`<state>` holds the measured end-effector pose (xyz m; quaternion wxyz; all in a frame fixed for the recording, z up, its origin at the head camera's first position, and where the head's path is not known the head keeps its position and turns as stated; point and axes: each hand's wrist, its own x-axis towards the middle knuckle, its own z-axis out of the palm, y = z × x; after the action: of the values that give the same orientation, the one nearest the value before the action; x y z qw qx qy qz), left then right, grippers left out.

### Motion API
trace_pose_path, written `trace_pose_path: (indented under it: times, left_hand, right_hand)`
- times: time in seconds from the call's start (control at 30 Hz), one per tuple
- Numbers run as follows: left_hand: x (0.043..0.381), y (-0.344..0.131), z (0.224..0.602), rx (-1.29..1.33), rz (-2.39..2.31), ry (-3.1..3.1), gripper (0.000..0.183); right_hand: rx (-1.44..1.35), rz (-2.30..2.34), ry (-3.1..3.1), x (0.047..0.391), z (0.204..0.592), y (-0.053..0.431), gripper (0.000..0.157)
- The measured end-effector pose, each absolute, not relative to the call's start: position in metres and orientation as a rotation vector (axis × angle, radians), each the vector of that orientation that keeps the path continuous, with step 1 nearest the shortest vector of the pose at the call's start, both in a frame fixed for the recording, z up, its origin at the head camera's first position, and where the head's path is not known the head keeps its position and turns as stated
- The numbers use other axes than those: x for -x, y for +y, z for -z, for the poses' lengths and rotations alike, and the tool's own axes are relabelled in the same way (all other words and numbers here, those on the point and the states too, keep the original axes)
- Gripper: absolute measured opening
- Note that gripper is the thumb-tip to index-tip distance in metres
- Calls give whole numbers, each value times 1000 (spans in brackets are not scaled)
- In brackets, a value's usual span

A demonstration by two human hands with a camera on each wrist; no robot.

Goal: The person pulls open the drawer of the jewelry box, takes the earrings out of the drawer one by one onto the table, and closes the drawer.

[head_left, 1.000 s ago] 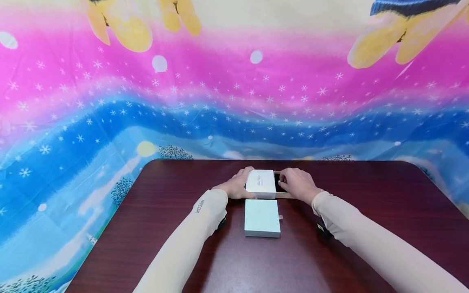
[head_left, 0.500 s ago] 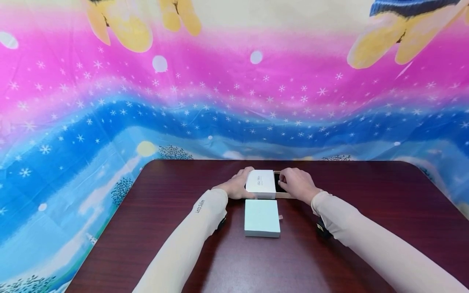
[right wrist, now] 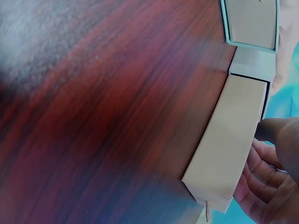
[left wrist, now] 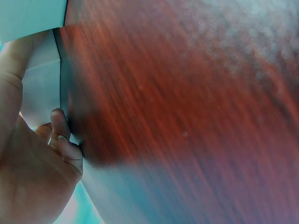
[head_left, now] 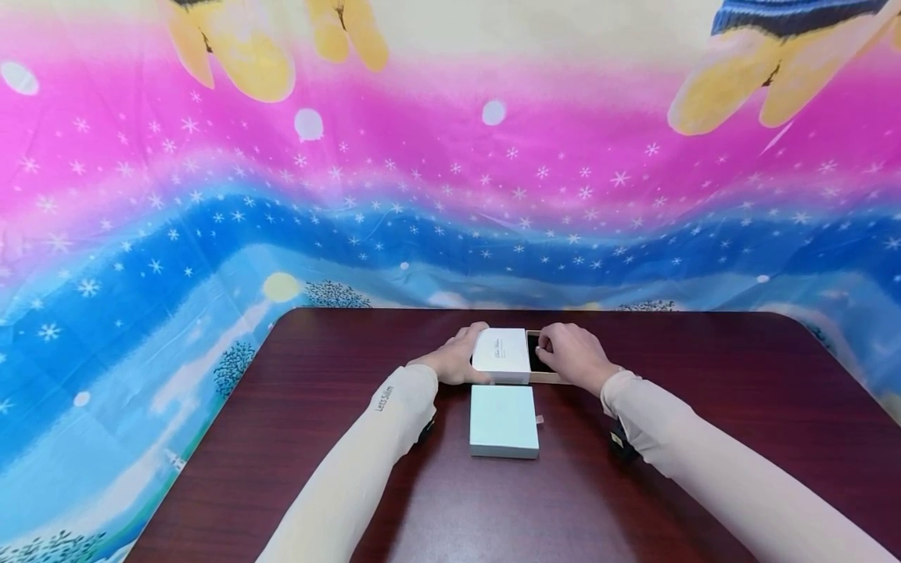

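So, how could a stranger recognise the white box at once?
On the dark table, the left hand grips the white box, lying beyond the pale green box. Unlike that one, it has printed lettering on top and its drawer partly out.

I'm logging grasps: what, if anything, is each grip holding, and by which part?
The left grip holds the white box cover by its left end. The right grip is at the open drawer, its hold unclear.

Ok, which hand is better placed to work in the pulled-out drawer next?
Probably the right hand: it curls at the open drawer, though what it holds, if anything, is hidden. The left hand grips the opposite end of the white box sleeve, so seems better for steadying.
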<state>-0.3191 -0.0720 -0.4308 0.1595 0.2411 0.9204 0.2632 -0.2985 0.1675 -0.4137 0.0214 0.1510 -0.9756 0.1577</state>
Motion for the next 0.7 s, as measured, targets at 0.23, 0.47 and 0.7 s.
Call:
trace_pose_path:
  times: [0.23, 0.47, 0.7]
  left_hand:
    - [319, -72, 431, -687, -764, 2625, 97]
    - [319, -72, 432, -694, -767, 2625, 98]
    - [319, -72, 432, -700, -763, 2628, 97]
  right_hand:
    - [-466, -493, -3021, 297, 411, 168, 11]
    - [-456, -486, -3001, 296, 409, 167, 11]
    - [-451, -493, -2995, 295, 408, 168, 13]
